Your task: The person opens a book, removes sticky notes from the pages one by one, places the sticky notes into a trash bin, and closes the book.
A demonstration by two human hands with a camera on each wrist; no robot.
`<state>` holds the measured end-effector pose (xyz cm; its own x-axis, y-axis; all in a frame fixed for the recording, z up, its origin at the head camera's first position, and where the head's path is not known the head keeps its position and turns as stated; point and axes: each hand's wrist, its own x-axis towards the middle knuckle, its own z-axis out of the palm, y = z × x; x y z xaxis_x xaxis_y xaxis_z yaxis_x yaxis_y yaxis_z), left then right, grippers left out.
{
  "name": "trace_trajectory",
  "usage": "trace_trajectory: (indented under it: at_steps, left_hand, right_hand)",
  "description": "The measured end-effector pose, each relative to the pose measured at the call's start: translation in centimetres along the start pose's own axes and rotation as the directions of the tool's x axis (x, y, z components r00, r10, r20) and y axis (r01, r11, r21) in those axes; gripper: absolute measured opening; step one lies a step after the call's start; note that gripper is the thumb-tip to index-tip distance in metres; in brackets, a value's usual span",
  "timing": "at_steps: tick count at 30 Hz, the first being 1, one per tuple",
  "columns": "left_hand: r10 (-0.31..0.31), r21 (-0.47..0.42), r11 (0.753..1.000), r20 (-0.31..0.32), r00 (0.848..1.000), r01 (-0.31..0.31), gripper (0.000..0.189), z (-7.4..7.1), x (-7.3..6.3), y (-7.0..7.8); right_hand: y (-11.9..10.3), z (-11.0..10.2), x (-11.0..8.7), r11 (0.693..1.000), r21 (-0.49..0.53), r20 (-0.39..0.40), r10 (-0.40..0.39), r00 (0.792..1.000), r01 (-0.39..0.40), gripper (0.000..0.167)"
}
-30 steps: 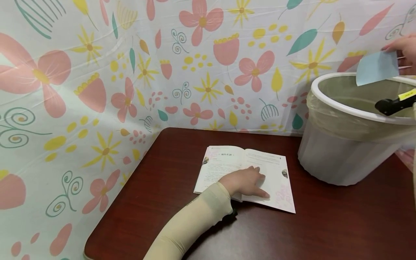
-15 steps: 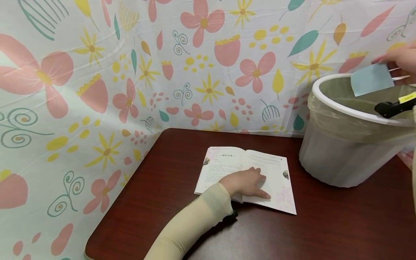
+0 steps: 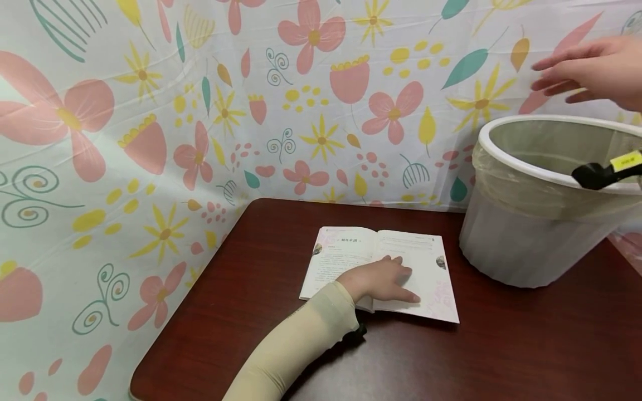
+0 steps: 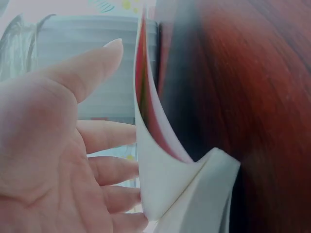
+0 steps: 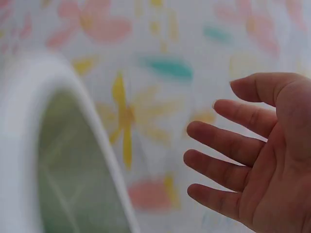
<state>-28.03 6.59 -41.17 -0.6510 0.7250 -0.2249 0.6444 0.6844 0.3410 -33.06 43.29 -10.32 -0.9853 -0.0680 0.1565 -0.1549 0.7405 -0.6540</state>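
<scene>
An open book (image 3: 341, 259) with printed pages lies on the dark red-brown table (image 3: 471, 356). My left hand (image 3: 379, 281) rests on its right page, fingers spread and thumb stretched toward the lower edge. In the left wrist view the fingertips (image 4: 129, 196) touch the page, whose edge curves up from the table. At the right, my right hand (image 3: 597, 72) is above the grey wastebasket (image 3: 521, 239), fingers extended and nothing in them. The right wrist view shows that hand (image 5: 265, 155) with its fingers apart beside the basket's white rim (image 5: 22, 141).
A pale liner bag (image 3: 531, 195) is folded over the wastebasket's rim. A black piece with a yellow label (image 3: 626, 161) overlaps the rim at the right edge. Behind the table hangs a flower-patterned cloth (image 3: 321, 122).
My right hand has let go of the light blue paper, which is out of sight, and has risen with its fingers extended. My left hand stays on the book.
</scene>
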Motion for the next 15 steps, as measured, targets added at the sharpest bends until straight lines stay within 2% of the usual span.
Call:
trace_trajectory:
  at_steps: [2, 4, 6, 8, 11, 12, 13, 15]
  left_hand:
    - [0.014, -0.009, 1.0, -0.015, 1.0, -0.014, 0.078, -0.1, 0.0, -0.1]
    - [0.032, -0.01, 0.999, -0.03, 0.999, -0.032, 0.079, -0.1, 0.0, -0.2]
    - [0.052, -0.006, 0.999, -0.042, 0.998, -0.052, 0.079, 0.0, 0.0, -0.3]
    - [0.071, 0.002, 0.997, -0.051, 0.996, -0.071, 0.078, 0.0, 0.1, -0.4]
    - [0.084, 0.001, 0.996, -0.059, 0.995, -0.084, 0.077, 0.0, 0.1, -0.3]
    - [0.08, -0.004, 0.997, -0.06, 0.995, -0.08, 0.077, 0.0, 0.2, -0.3]
    - [0.077, -0.008, 0.997, -0.064, 0.995, -0.077, 0.077, -0.1, 0.1, -0.3]
    - [0.066, -0.015, 0.998, -0.069, 0.995, -0.067, 0.078, -0.2, 0.1, -0.2]
  right_hand:
    - [-2.2, 2.0, -1.7, 0.994, 0.03, -0.03, -0.105, 0.994, 0.106, 0.04]
    - [-3.8, 4.4, -3.5, 0.976, 0.082, -0.042, -0.201, 0.979, 0.204, 0.039]
    - [-4.9, 6.9, -5.2, 0.947, 0.134, -0.03, -0.292, 0.956, 0.294, 0.04]
    - [-5.4, 9.5, -6.9, 0.919, 0.145, 0.007, -0.372, 0.928, 0.367, 0.04]
    - [-4.9, 13.7, -9.5, 0.877, 0.135, 0.058, -0.471, 0.88, 0.46, 0.044]
    - [-4.4, 15.1, -10.3, 0.871, 0.134, 0.07, -0.484, 0.872, 0.473, 0.045]
    - [-3.8, 16.5, -11.0, 0.868, 0.131, 0.082, -0.49, 0.868, 0.478, 0.045]
    - [-2.1, 19.3, -12.0, 0.876, 0.151, 0.098, -0.474, 0.875, 0.458, 0.048]
